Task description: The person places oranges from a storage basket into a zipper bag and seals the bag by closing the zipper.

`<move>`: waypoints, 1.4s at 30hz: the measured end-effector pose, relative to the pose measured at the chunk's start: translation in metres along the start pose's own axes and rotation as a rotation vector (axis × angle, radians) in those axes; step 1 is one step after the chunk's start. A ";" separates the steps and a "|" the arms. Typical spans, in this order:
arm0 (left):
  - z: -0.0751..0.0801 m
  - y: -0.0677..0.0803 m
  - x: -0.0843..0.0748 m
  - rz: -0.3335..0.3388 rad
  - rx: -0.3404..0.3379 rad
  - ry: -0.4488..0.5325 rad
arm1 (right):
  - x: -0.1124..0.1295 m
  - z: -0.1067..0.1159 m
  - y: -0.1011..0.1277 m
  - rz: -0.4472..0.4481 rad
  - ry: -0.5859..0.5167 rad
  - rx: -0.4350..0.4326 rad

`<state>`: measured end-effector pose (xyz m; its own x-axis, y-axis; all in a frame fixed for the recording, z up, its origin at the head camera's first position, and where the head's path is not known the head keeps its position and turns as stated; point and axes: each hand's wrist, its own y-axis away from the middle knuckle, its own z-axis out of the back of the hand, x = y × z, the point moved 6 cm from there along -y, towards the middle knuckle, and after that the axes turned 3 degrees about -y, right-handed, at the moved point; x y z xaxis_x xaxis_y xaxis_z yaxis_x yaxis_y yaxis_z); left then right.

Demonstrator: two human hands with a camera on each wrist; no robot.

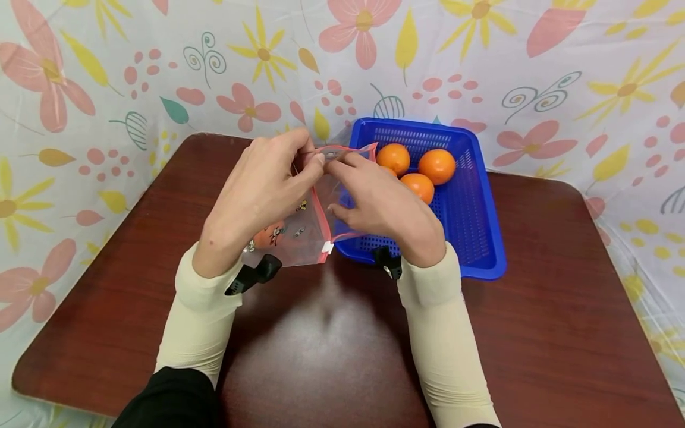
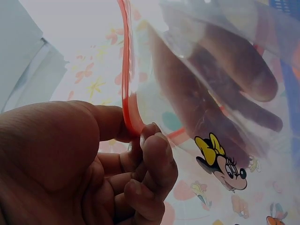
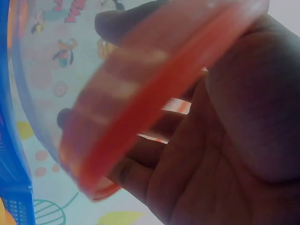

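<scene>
A clear plastic zip bag [image 1: 291,252] with cartoon prints and a red-orange zip edge is held up in front of me. Its white slider [image 1: 328,247] sits at the near end of the zip. My left hand [image 1: 259,184] pinches the far end of the bag's mouth between thumb and fingers. The fingers of my right hand [image 1: 382,199] reach through the parted mouth; the left wrist view shows them through the plastic, extended and holding nothing. An orange-coloured round patch [image 1: 264,238] shows through the bag's lower left part, below my left hand.
A blue plastic basket [image 1: 481,238] stands behind and right of the bag, overlapped by my right hand. Several oranges [image 1: 437,166] lie in it. Both rest on a dark brown table [image 1: 551,285], with a flowered sheet [image 1: 535,77] hanging behind.
</scene>
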<state>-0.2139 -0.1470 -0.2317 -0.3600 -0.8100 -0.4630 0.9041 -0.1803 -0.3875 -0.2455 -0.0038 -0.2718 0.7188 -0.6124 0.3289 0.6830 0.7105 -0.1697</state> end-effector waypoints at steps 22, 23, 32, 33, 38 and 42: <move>-0.001 0.000 0.000 0.016 0.007 -0.002 | -0.015 0.030 0.019 0.111 -0.112 -0.166; 0.000 0.000 0.001 0.017 0.007 -0.004 | -0.015 0.031 0.020 0.121 -0.115 -0.178; 0.001 0.001 0.002 0.020 0.000 -0.006 | -0.017 0.040 0.025 0.171 -0.144 -0.284; 0.001 0.001 0.002 0.019 0.000 -0.006 | -0.018 0.041 0.026 0.168 -0.143 -0.288; -0.001 0.000 0.001 0.017 0.004 -0.003 | -0.023 0.046 0.032 0.158 -0.132 -0.314; -0.002 0.000 0.000 0.021 0.004 0.001 | -0.029 0.050 0.037 0.127 -0.131 -0.346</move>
<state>-0.2145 -0.1457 -0.2328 -0.3414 -0.8129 -0.4719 0.9123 -0.1658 -0.3744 -0.2472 0.0580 -0.2410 0.7933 -0.4617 0.3968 0.6088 0.6055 -0.5126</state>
